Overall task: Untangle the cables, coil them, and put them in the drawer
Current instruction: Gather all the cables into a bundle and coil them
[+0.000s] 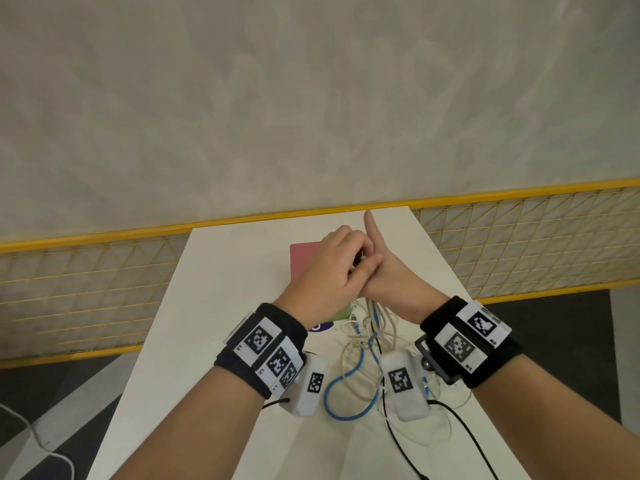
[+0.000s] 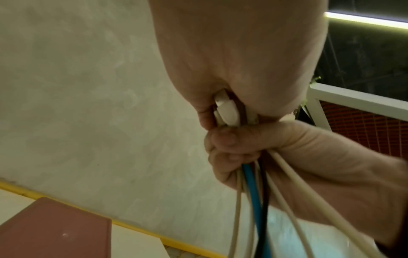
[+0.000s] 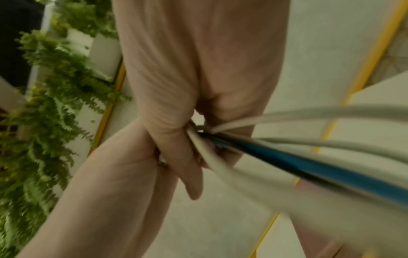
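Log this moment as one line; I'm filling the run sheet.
left hand: grips cables | right hand: grips cables | cables: bunched, tails on table | coiling: not done

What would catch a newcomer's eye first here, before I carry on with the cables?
Both hands meet above the middle of the white table: the left hand and the right hand grip one bundle of cables together. In the left wrist view a white plug pokes out of the grip. Below the hands, a blue cable loops through a loose tangle of white and black ones on the table.
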